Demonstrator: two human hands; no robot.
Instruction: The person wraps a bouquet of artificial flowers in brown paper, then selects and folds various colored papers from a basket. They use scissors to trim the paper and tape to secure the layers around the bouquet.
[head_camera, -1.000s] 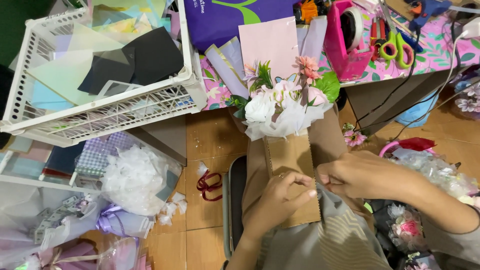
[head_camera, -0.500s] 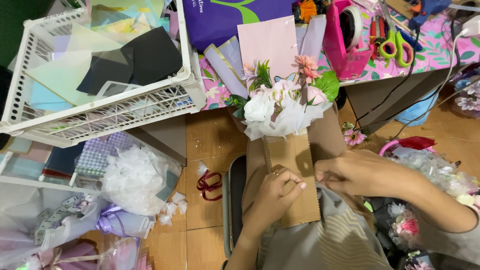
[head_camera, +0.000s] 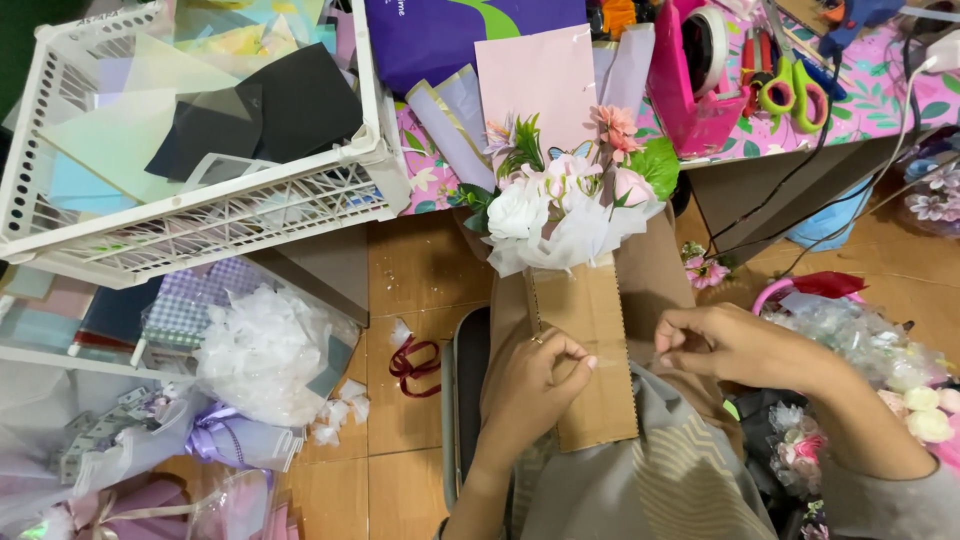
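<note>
Brown corrugated cardboard strip (head_camera: 590, 350) lies lengthwise over the person's lap, its far end tucked under a bouquet of white and pink artificial flowers wrapped in sheer white tissue (head_camera: 565, 210). Left hand (head_camera: 535, 385) rests on the strip's left edge, thumb and forefinger pinched together against the cardboard surface, apparently on something thin and clear that is too small to make out; a ring shows on one finger. Right hand (head_camera: 735, 345) sits just beside the strip's right edge, fingers curled inward and pinched, but whether it grips the edge or something small cannot be told. Wider brown kraft paper (head_camera: 650, 270) spreads beneath the strip and reaches up beside the bouquet. On the wooden floor (head_camera: 410, 270) to the left lies a loop of dark red ribbon (head_camera: 413, 362), near a heap of crumpled white tissue (head_camera: 265, 350) and small white scraps. A white plastic lattice basket (head_camera: 200, 225) holding pastel and black sheets stands tilted at upper left. Behind the bouquet lean pink and lilac paper sheets (head_camera: 540, 80), and a pink tape dispenser (head_camera: 695, 85) and green-handled scissors (head_camera: 785, 85) rest on a floral-patterned tabletop (head_camera: 880, 100).
</note>
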